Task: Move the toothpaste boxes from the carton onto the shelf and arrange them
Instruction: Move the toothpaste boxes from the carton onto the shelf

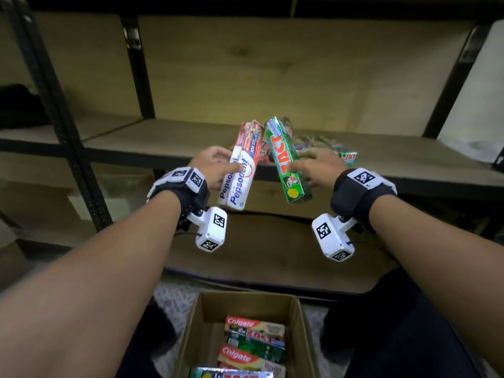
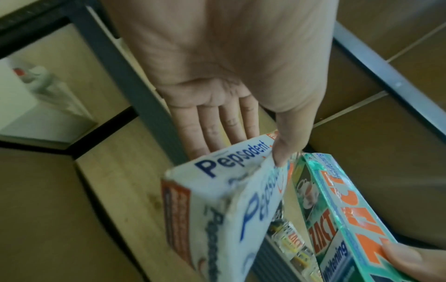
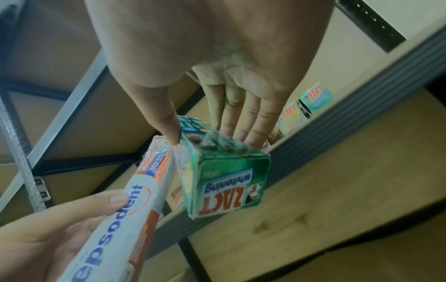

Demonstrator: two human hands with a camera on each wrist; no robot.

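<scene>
My left hand [image 1: 218,166] grips a white and red Pepsodent box [image 1: 240,167], held tilted in front of the shelf [image 1: 136,143]. My right hand [image 1: 313,166] grips a green Zact box [image 1: 289,162], also tilted, close beside the Pepsodent box. In the left wrist view the thumb presses the Pepsodent box [image 2: 217,200] against the fingers, with the Zact box [image 2: 342,215] to its right. The right wrist view shows thumb and fingers pinching the Zact box [image 3: 224,181]. Several toothpaste boxes [image 1: 346,156] lie on the shelf behind my hands. The carton [image 1: 207,323] below holds several Colgate and Zact boxes [image 1: 253,339].
Black metal uprights [image 1: 139,69] divide the shelving, with a plywood back panel behind. A lower shelf board [image 1: 272,255] sits under the one my hands are at. The carton stands on the floor between my knees. Bare shelf board lies left and right of the laid boxes.
</scene>
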